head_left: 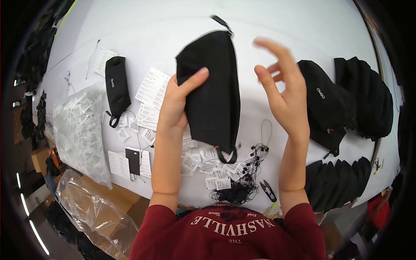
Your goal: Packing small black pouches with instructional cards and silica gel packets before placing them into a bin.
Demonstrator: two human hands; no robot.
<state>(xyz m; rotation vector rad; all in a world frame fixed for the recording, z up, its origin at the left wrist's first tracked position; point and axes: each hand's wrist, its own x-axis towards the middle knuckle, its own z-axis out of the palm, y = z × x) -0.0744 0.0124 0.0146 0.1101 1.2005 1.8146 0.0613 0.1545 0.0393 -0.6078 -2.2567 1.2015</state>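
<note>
A black zip pouch is held upright above the white table by my left hand, its thumb across the front and the other fingers behind. The zipper pull sticks out at the pouch's top, and a small loop hangs from its lower end. My right hand is raised to the right of the pouch, apart from it, with fingers spread and nothing in them. Under the pouch lie loose white printed labels and a tangle of black tag strings.
On the right stand stacked black pouches and a row of more pouches. Thread snips lie near the front edge. Leftward are another pouch, paper sheets, a black hang tag and a clear bag of labels.
</note>
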